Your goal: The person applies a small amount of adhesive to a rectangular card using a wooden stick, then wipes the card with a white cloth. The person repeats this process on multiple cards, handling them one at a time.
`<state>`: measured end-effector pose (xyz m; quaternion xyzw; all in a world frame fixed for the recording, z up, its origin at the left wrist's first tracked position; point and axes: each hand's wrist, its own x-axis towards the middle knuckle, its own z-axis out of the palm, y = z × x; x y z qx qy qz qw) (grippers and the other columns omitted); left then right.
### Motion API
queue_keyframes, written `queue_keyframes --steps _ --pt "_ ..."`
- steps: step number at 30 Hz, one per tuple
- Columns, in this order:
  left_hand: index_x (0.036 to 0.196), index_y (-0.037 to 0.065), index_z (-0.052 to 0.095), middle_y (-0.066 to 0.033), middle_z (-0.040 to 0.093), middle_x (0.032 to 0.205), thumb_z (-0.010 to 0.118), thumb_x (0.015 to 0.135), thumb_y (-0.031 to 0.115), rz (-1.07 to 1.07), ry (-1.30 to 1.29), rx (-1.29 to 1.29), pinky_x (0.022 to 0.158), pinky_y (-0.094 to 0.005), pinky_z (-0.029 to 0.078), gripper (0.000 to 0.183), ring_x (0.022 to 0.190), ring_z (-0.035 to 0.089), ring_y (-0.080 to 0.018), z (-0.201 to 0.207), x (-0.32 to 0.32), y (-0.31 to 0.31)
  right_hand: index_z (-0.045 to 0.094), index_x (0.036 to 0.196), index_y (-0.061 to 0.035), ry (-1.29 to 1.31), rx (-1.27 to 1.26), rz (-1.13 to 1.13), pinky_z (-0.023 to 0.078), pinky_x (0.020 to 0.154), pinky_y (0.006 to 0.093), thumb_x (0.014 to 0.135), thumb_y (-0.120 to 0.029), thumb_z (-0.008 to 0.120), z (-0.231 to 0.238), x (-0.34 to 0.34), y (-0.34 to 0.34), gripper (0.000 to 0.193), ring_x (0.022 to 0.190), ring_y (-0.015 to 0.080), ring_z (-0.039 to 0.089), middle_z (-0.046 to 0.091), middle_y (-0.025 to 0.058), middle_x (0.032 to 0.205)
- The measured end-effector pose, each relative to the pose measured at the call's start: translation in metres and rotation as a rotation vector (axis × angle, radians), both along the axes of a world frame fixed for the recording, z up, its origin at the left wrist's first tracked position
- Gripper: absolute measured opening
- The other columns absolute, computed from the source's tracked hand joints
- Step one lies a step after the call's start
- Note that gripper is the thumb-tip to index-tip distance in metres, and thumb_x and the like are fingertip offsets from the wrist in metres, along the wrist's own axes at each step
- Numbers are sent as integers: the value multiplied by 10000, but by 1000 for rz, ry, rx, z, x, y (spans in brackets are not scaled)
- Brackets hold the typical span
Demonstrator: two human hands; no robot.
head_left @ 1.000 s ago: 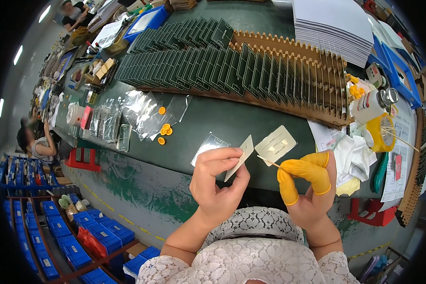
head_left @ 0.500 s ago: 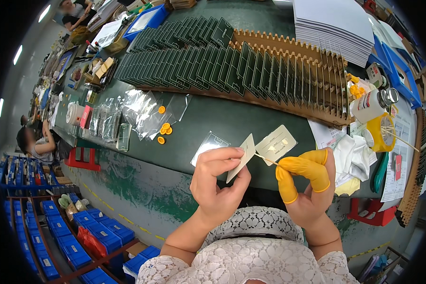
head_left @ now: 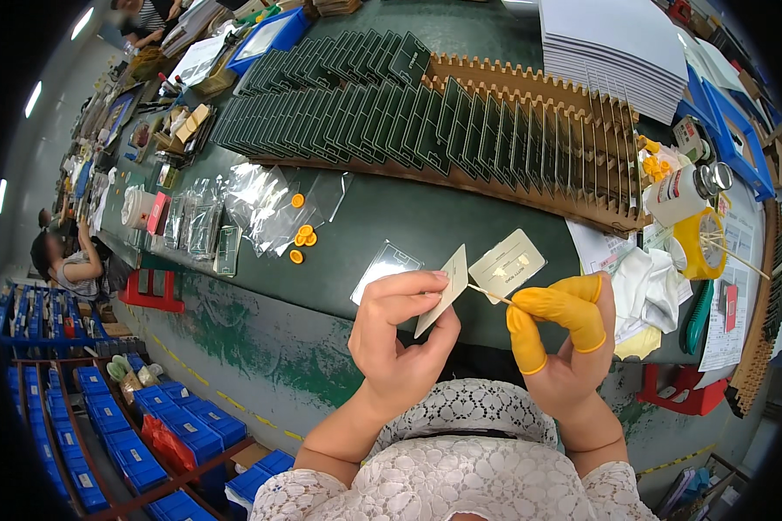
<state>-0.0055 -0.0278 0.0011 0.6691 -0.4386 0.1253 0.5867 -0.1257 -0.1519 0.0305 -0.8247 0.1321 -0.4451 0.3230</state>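
"Two things held?"
"Yes: the left hand [head_left: 401,334] pinches a pale card [head_left: 444,292] over the worktop [head_left: 321,282]; the right hand [head_left: 572,352], in yellow finger covers [head_left: 565,314], pinches a thin stick [head_left: 490,294]."
"Do they touch?"
"Can't tell; the stick's tip is too small. Another card [head_left: 507,263] lies flat beyond."

Thick stack of white paper [head_left: 613,52], far right on green surface [head_left: 334,273]. Shallow blue plastic tray [head_left: 268,39], far left. Red plastic stool [head_left: 152,293], left. Blue plastic bins [head_left: 136,455], near left.
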Motion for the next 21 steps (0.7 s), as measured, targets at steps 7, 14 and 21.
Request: queue_keyframes --steps 7,14,21 --pt "966 18 553 -146 688 1010 719 670 -155 -3 -6 -2 757 -313 549 381 873 683 -256 1 0 0 693 984 -80 -1 5 11 388 592 308 728 -31 816 0 0 2 288 705 201 515 603 55 827" --pt "971 26 535 -145 673 1008 699 686 -173 -8 3 23 790 -319 546 385 903 676 -254 2 -1 1 690 997 -84 26 26 13 386 588 304 720 -19 817 1 -2 4 311 705 199 513 594 54 818" --pt "985 36 498 -149 646 1017 660 721 -208 -20 24 71 851 -326 539 395 954 665 -248 6 -3 3 691 1000 -84 19 39 28 387 589 304 719 -17 815 0 -1 6 314 703 201 517 590 56 828"
